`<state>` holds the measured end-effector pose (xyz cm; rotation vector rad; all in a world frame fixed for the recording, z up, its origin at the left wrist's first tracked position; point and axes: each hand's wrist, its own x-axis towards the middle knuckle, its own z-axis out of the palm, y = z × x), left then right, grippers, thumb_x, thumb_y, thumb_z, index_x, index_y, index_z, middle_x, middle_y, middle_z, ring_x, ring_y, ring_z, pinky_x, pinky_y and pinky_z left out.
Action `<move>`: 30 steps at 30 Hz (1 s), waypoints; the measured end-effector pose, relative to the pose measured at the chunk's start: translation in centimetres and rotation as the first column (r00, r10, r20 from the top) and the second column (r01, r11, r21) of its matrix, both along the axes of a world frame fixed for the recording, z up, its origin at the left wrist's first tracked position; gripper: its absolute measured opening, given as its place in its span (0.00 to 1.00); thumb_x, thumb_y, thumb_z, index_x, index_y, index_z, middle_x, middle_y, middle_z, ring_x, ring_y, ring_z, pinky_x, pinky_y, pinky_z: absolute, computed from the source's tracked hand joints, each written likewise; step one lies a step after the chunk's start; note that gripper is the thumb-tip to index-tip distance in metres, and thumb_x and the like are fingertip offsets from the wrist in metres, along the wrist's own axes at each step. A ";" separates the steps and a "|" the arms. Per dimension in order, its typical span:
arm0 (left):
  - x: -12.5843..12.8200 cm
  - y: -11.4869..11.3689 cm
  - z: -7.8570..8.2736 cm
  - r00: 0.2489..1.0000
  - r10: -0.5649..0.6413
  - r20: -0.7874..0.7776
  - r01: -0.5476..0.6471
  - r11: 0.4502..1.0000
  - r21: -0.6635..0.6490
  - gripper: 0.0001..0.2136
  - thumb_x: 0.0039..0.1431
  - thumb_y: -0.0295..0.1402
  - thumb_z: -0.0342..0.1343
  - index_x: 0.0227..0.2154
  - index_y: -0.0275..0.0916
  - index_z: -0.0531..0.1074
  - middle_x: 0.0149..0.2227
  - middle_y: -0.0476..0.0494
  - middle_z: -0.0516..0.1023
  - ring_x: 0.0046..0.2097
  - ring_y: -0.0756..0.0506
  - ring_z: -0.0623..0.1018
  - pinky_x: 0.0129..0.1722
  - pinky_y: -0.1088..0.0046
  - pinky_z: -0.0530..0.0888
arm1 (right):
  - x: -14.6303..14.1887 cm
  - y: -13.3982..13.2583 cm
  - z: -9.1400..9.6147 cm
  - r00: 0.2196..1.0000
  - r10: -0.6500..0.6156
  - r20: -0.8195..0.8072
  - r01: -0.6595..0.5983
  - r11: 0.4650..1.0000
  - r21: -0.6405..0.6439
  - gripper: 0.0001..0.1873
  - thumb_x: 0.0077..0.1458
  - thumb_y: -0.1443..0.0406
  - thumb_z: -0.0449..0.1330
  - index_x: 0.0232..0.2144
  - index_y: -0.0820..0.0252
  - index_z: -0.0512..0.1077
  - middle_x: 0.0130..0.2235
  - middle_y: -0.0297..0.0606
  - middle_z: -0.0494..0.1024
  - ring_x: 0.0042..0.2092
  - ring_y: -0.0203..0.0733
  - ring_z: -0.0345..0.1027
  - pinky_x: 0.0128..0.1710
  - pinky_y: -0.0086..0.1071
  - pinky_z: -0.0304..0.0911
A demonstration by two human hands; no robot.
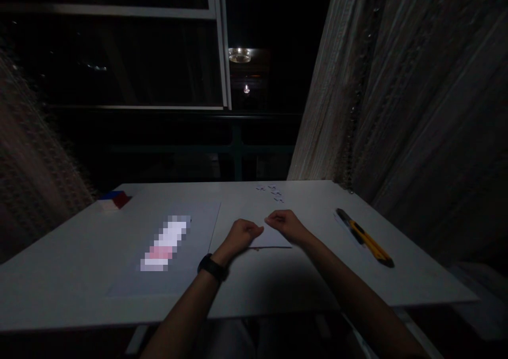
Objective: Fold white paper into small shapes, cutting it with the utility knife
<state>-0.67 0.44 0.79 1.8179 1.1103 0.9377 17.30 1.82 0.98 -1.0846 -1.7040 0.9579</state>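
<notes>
My left hand (243, 234), with a dark watch (213, 267) on its wrist, is closed in a pinch over a small white sheet (272, 238). Facing it, my right hand (289, 224) is pinched too, thumb and fingers together, at the sheet's far right side. A narrow gap separates the two sets of fingertips. Whatever they hold is too small or dark to make out. A thin dark line (273, 248) runs along the sheet's near edge. Beyond my hands, several small dark curly shapes (275, 193) lie on the white table (313, 290).
On the right lies a yellow and black utility knife (365, 238). A larger greyish sheet (130, 279) covers the left, with a bright pixelated oblong (170, 235) on it. A blue, white and red block (114, 200) sits at the far left. Curtains (329, 83) hang beside a dark window.
</notes>
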 end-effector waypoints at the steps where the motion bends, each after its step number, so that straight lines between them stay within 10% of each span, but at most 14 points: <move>1: 0.0 0.0 0.0 1.000 -0.011 0.007 0.011 1.000 -0.021 0.19 0.48 0.44 0.56 0.11 0.35 0.66 0.13 0.52 0.60 0.19 0.53 0.60 0.20 0.75 0.55 | 0.0 0.0 0.0 1.000 -0.003 0.002 0.003 1.000 0.001 0.16 0.42 0.53 0.62 0.20 0.62 0.71 0.22 0.34 0.72 0.27 0.36 0.62 0.29 0.31 0.58; 14: 0.3 -0.5 0.7 0.901 -0.027 0.433 0.220 0.889 -0.403 0.15 0.46 0.40 0.61 0.23 0.28 0.73 0.24 0.33 0.77 0.22 0.45 0.76 0.21 0.73 0.70 | 3.5 1.2 1.1 0.935 -0.202 -0.292 0.190 0.979 -0.069 0.13 0.32 0.57 0.67 0.17 0.61 0.72 0.18 0.33 0.71 0.22 0.35 0.60 0.24 0.31 0.55; 19: -0.1 0.3 0.4 0.846 0.120 0.520 0.093 0.927 -0.365 0.15 0.46 0.40 0.61 0.22 0.29 0.71 0.22 0.36 0.76 0.20 0.46 0.75 0.18 0.73 0.68 | 6.3 2.1 1.3 0.818 -0.368 -0.442 0.352 0.928 -0.121 0.11 0.30 0.60 0.67 0.18 0.61 0.73 0.18 0.35 0.73 0.22 0.39 0.63 0.24 0.33 0.56; 24: 0.2 0.4 0.6 0.839 0.240 0.488 -0.215 0.971 -0.108 0.18 0.50 0.46 0.56 0.30 0.33 0.74 0.31 0.37 0.78 0.32 0.46 0.77 0.29 0.72 0.71 | 3.9 1.7 0.8 0.869 -0.288 -0.403 0.248 0.957 -0.151 0.13 0.29 0.59 0.68 0.17 0.62 0.73 0.18 0.35 0.72 0.22 0.37 0.62 0.24 0.32 0.56; 30: 0.5 -0.1 0.5 0.948 0.141 0.285 -0.103 0.984 -0.144 0.17 0.43 0.43 0.62 0.30 0.31 0.76 0.27 0.39 0.78 0.30 0.45 0.75 0.30 0.72 0.68 | 0.7 0.7 -0.2 0.955 -0.142 -0.259 0.108 0.984 -0.142 0.16 0.35 0.54 0.66 0.19 0.62 0.73 0.19 0.34 0.72 0.23 0.36 0.62 0.24 0.31 0.57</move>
